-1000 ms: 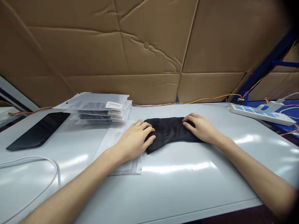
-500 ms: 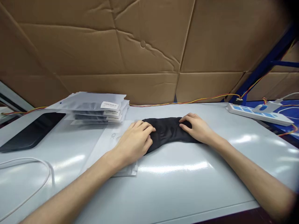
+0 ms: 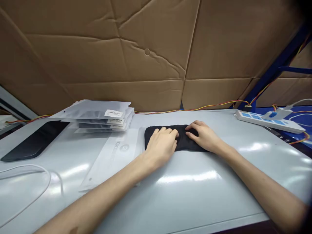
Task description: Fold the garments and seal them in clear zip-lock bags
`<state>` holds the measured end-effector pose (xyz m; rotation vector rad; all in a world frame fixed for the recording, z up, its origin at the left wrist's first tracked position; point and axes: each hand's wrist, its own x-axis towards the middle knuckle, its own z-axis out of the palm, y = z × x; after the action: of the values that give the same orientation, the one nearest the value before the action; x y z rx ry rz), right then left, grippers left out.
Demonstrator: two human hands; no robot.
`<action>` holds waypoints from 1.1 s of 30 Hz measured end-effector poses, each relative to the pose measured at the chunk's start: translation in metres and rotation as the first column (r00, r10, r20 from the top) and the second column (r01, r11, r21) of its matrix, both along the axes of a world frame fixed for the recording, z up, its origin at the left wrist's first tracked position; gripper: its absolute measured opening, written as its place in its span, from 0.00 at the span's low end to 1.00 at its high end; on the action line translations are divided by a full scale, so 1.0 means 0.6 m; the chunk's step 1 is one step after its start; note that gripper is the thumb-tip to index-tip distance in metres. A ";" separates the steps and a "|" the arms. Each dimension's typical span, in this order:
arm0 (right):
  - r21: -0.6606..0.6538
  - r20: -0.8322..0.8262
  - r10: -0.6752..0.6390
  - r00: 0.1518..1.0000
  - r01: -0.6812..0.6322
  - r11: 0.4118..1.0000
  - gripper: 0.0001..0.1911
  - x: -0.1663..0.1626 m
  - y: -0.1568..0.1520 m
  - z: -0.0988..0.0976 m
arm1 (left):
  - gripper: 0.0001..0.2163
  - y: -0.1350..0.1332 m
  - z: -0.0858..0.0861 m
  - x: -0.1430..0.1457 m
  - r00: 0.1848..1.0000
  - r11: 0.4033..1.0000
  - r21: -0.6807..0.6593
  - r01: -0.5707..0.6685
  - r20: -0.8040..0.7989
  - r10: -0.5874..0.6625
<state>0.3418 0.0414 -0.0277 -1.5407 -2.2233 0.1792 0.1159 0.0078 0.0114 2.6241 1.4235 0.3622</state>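
A folded black cloth (image 3: 181, 139) lies on the grey table (image 3: 185, 195) near its middle. My left hand (image 3: 162, 144) rests flat on the cloth's left half, fingers stretched out. On its right half lies my right hand (image 3: 203, 136), fingers also laid flat and pressing down. An empty frosted plastic bag (image 3: 114, 154) lies flat just left of the cloth, touching it.
A stack of filled frosted bags (image 3: 99, 117) with white labels sits at the back left. A black phone (image 3: 36, 139) lies at the far left, a white cable (image 3: 31, 182) in front of it. A white power strip (image 3: 268, 120) is at the right; cardboard (image 3: 146, 52) walls the back.
My left hand has moved right, off the empty bag and onto the cloth. The cloth's left end is now folded in, making the bundle shorter. My right hand stayed on it.
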 end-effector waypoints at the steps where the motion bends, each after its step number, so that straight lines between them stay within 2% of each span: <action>1: -0.002 0.007 -0.003 1.000 0.003 1.000 0.11 0.001 0.000 0.000 | 0.10 0.000 0.007 -0.005 0.999 1.000 -0.020 -0.021 0.043 0.022; 6: -0.007 0.019 -0.020 1.000 0.020 1.000 0.11 0.010 0.002 0.002 | 0.15 -0.020 0.055 -0.072 0.940 0.982 -0.044 -0.183 0.283 0.188; 9: -0.001 0.013 -0.029 0.999 0.029 1.000 0.12 0.013 0.001 0.004 | 0.17 -0.043 0.072 -0.140 0.905 0.947 -0.067 -0.315 0.278 0.321; 13: -0.004 0.026 -0.027 0.999 0.027 1.000 0.13 0.011 -0.001 0.009 | 0.23 -0.064 0.066 -0.228 0.887 0.880 -0.140 -0.455 0.017 0.461; 15: -0.008 0.034 -0.023 0.999 0.023 1.000 0.13 0.010 -0.002 0.011 | 0.25 -0.070 0.059 -0.252 0.838 0.838 -0.089 -0.538 -0.167 0.520; 17: -0.010 0.034 -0.022 0.999 0.022 1.000 0.12 0.010 -0.003 0.012 | 0.24 -0.072 0.056 -0.256 0.804 0.827 -0.017 -0.561 -0.250 0.540; 20: -0.009 0.027 -0.023 0.999 0.023 1.000 0.12 0.011 -0.003 0.011 | 0.21 -0.070 0.055 -0.232 0.847 0.869 0.080 -0.489 -0.196 0.495; 23: -0.007 0.027 -0.016 1.000 0.017 1.000 0.13 0.013 -0.002 0.010 | 0.20 -0.056 0.050 -0.194 0.933 0.933 0.147 -0.327 -0.106 0.344; 26: -0.007 0.026 -0.012 1.000 0.012 1.000 0.13 0.017 0.000 0.009 | 0.18 -0.029 0.032 -0.168 0.976 0.972 0.155 -0.176 -0.104 0.193; 30: -0.014 0.019 -0.025 1.000 0.025 1.000 0.12 0.023 0.001 0.010 | 0.17 0.009 -0.004 -0.165 0.984 0.983 0.139 -0.122 -0.116 0.138; 33: -0.024 0.008 -0.017 1.000 0.017 1.000 0.12 0.028 0.002 0.012 | 0.17 0.022 -0.021 -0.176 0.990 0.986 0.118 -0.114 -0.073 0.123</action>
<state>0.3586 0.0425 -0.0204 -1.5747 -2.2210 0.1958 0.0102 0.0208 -0.0013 2.6774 1.6364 0.3647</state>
